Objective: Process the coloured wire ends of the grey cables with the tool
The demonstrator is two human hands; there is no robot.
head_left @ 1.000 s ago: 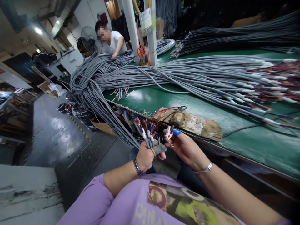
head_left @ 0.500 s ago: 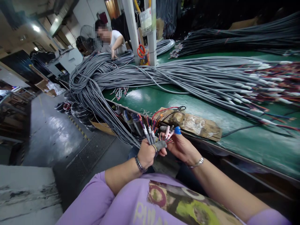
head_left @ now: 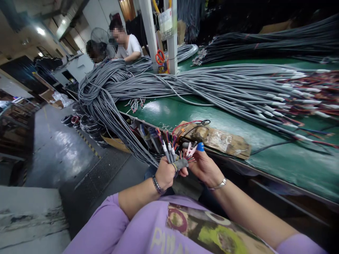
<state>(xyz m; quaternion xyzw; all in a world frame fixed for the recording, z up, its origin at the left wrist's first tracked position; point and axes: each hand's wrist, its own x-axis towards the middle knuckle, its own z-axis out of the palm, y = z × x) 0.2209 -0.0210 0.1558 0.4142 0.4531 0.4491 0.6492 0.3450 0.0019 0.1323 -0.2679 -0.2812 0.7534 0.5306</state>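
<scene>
My left hand [head_left: 166, 173] is closed around several grey cables [head_left: 168, 154], whose coloured wire ends fan out above the fist. A grey finger cover [head_left: 180, 164] sits on one finger, beside thin wires with bare tips [head_left: 190, 158]. My right hand [head_left: 208, 165] is close by on the right, a blue cap [head_left: 200, 146] on its thumb. Its fingers pinch a small pale pink clip-like thing [head_left: 190, 151] right at the wire tips. The fingers partly cover this thing, so its exact kind does not show.
A worn wooden board [head_left: 219, 141] lies along the green table's edge [head_left: 296, 174], with black and red leads by it. Long grey cables [head_left: 201, 81] spread across the table and hang over its left end. Beyond a white post [head_left: 172, 42], a person in white [head_left: 132, 47] leans over cables.
My hands stay almost in place; the right wrist has shifted slightly left. Across the table, the person in white has lowered an arm, and another person's dark-haired head has come into view beside them.
</scene>
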